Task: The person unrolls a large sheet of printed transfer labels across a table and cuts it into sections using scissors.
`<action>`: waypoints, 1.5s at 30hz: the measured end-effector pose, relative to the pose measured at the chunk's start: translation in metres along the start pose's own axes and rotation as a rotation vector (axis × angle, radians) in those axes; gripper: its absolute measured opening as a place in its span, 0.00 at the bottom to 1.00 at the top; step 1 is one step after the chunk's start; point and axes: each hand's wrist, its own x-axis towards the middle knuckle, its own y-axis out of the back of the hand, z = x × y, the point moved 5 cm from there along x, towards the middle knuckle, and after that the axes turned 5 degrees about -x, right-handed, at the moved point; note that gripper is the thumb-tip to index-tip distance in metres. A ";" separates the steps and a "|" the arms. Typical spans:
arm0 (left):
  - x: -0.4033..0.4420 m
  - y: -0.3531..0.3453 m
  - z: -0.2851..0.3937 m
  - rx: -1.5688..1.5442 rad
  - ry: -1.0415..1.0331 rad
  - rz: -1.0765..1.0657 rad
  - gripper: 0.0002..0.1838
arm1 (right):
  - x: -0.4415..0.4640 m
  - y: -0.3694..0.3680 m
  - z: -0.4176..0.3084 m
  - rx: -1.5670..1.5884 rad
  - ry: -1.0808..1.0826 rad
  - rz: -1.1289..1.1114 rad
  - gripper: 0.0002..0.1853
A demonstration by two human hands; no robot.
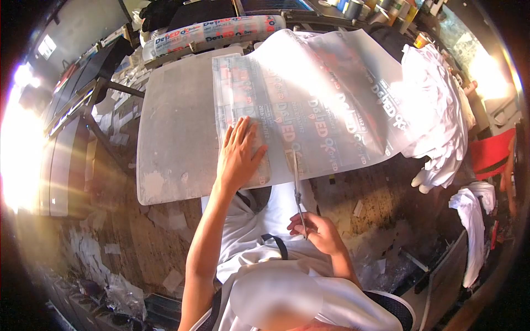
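Observation:
A sheet of translucent printed film [331, 83] lies over the right part of a grey board [176, 121], its right side raised in folds. My left hand [240, 151] rests flat on the film near its left edge, fingers spread. Below the board's front edge my right hand [316, 231] is closed round the handle end of scissors [298, 193]. The blades reach up to the film's front edge, right of my left hand; whether they are apart is too small to tell.
A roll of the same printed film [215, 34] lies behind the board. White cloth [433, 116] is heaped at the right, beside a red cloth [491, 154]. Cans [353, 9] stand at the back right. Scraps litter the floor [138, 231]. A metal frame stands at left.

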 end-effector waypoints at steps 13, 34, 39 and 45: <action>0.000 0.000 0.001 -0.016 0.002 0.009 0.35 | 0.001 0.001 0.004 0.016 0.009 0.003 0.15; -0.003 -0.009 -0.006 0.072 -0.025 -0.028 0.36 | -0.032 0.009 0.025 0.231 -0.032 -0.104 0.26; -0.003 -0.009 -0.001 0.145 -0.041 -0.046 0.38 | -0.062 0.002 0.025 0.249 -0.194 -0.090 0.24; -0.002 -0.010 -0.001 0.155 -0.045 -0.046 0.35 | -0.070 -0.012 0.038 0.258 -0.254 -0.075 0.15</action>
